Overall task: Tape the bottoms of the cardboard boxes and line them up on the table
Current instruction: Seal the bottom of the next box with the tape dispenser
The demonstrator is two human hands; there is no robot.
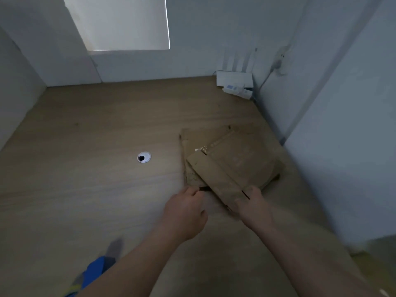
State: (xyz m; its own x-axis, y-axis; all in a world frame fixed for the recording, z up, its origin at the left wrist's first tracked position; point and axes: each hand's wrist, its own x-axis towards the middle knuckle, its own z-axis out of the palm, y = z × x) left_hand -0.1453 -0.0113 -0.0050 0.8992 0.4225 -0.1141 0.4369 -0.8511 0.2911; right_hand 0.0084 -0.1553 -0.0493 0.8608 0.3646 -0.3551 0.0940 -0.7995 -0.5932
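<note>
Head view shows a stack of flattened cardboard boxes lying right of centre on the table, none yet opened or taped. The right hand grips the near edge of the top box, thumb over it, probably to draw it off the stack, which may be why it sits skewed. The left hand has its fingers curled at the stack's near left corner, likely steadying the lower sheets; blur hides whether they pinch anything. A cable hole sits to the left, well apart.
</note>
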